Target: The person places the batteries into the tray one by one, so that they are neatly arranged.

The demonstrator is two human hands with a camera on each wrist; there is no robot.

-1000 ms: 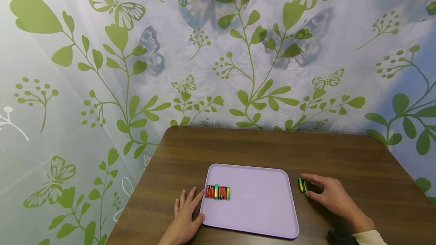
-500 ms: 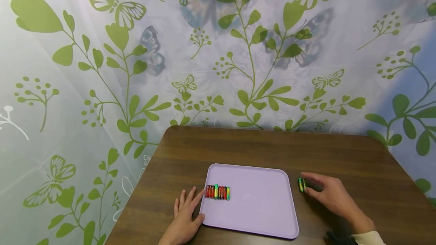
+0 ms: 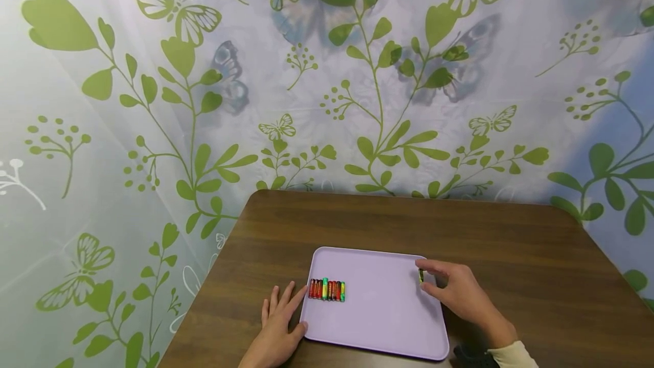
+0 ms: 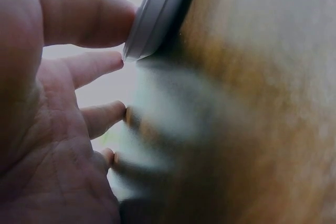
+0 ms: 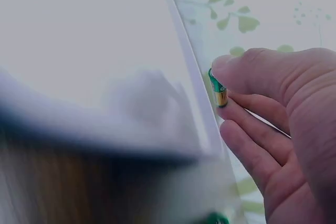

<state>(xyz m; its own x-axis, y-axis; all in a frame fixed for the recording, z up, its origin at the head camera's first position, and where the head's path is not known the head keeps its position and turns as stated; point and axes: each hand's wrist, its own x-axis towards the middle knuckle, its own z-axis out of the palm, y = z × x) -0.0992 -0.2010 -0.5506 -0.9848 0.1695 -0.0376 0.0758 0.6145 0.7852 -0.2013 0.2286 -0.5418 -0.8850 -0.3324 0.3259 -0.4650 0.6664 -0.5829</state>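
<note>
My right hand [image 3: 462,294] pinches a green and gold battery [image 3: 421,276] between thumb and fingertips, over the right side of the lilac tray [image 3: 375,322]. Up close in the right wrist view, this battery [image 5: 218,88] stands nearly upright in the pinch. Along the tray's left side, several red and green batteries [image 3: 331,289] lie side by side in a row. My left hand [image 3: 276,325] lies at the tray's left edge with fingers spread, and in the left wrist view the thumb [image 4: 89,17] touches the rim [image 4: 155,19].
Another green item [image 5: 216,217] peeks in at the bottom of the right wrist view, outside the tray; in the head view my right hand and arm hide that spot. The brown wooden table [image 3: 398,220] reaches back to a curtain [image 3: 286,90] printed with leaves and butterflies.
My right hand has picked up one of the two green batteries lying right of the tray and carried it left over the tray. My left hand has stayed put.
</note>
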